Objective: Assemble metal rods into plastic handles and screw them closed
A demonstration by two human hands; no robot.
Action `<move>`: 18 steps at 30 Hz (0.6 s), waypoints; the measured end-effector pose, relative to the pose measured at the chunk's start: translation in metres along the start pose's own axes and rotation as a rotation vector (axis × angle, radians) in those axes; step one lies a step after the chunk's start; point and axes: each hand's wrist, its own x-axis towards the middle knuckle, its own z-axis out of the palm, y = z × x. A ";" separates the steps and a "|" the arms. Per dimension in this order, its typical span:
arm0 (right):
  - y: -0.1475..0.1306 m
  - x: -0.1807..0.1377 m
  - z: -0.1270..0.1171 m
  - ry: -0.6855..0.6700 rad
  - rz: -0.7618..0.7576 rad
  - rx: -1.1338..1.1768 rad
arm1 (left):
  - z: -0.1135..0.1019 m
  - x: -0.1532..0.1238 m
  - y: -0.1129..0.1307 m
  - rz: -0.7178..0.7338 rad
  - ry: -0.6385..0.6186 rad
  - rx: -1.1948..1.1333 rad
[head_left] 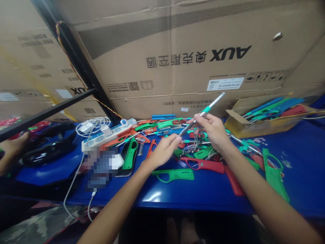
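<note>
Both hands hold a slim metal lighter tube (215,101) slantwise above the table, its bright tip pointing up and right. A green collar (207,109) sits on it just above my right hand (210,130), whose thumb and fingers pinch its middle. The fingers of my left hand (166,147) are closed on the dark lower end (186,129). Under the hands lie several loose lighter parts: a green handle shell (181,175), a red handle shell (205,165), metal tubes and thin white wires in a tangle.
A cardboard box (279,123) of lighters stands right. At left are a power strip (100,139) with chargers, a phone (125,171) and white cables. A large carton (177,51) walls the back of the blue table (165,196). Another person's hand (15,147) shows far left.
</note>
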 end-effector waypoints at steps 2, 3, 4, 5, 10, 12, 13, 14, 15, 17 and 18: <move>0.001 0.002 -0.002 0.025 -0.023 0.011 | 0.000 0.000 0.002 0.000 0.001 0.000; 0.002 0.003 -0.004 0.035 -0.030 0.020 | 0.000 0.000 0.002 0.002 0.001 -0.002; 0.003 0.004 -0.005 0.043 -0.031 0.031 | -0.001 0.000 0.002 0.004 0.000 -0.004; 0.003 0.005 -0.007 0.048 -0.028 0.044 | -0.001 0.000 0.002 0.006 -0.002 -0.006; 0.002 0.008 -0.012 0.048 -0.050 0.095 | -0.003 -0.001 -0.002 0.016 -0.010 -0.004; 0.001 0.008 -0.012 0.029 -0.066 0.079 | -0.004 -0.001 -0.003 0.018 -0.004 -0.002; 0.000 0.008 -0.012 0.021 -0.071 0.069 | -0.005 -0.001 -0.003 0.020 0.000 -0.002; 0.000 0.007 -0.012 0.015 -0.077 0.061 | -0.005 -0.001 -0.004 0.021 0.003 -0.002; 0.001 0.007 -0.012 0.010 -0.082 0.054 | -0.005 -0.001 -0.004 0.023 0.007 -0.002; 0.002 0.006 -0.012 0.006 -0.086 0.046 | -0.006 0.000 -0.005 0.027 0.016 0.003; 0.003 0.006 -0.013 0.006 -0.084 0.043 | -0.006 0.000 -0.005 0.029 0.022 0.009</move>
